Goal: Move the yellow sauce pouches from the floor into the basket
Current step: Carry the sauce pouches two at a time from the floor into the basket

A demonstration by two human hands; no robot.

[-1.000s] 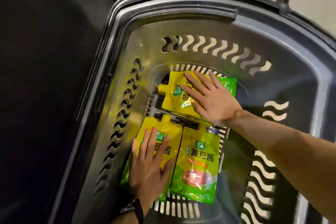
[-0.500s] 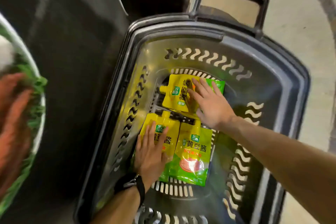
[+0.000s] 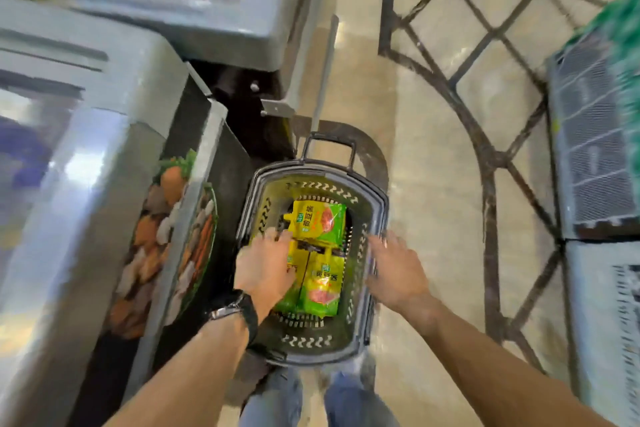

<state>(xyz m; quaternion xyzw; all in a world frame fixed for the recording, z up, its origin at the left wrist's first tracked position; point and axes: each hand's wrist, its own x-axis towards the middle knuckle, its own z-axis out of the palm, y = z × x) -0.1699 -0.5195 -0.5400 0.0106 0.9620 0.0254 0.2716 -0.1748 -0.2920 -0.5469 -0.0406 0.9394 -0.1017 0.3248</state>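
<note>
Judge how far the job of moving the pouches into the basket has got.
Done: three yellow pouches lie flat in the basket. In hand: nothing; the left hand and right hand are open above it. Left: no pouch shows on the visible floor, so probably nothing.

yellow sauce pouches (image 3: pixel 317 220) (image 3: pixel 320 284) (image 3: pixel 296 258) — 3 | basket (image 3: pixel 304 350) — 1 | hands — 2: left hand (image 3: pixel 265 267), right hand (image 3: pixel 394 267) | wristwatch (image 3: pixel 242 310) — 1
</note>
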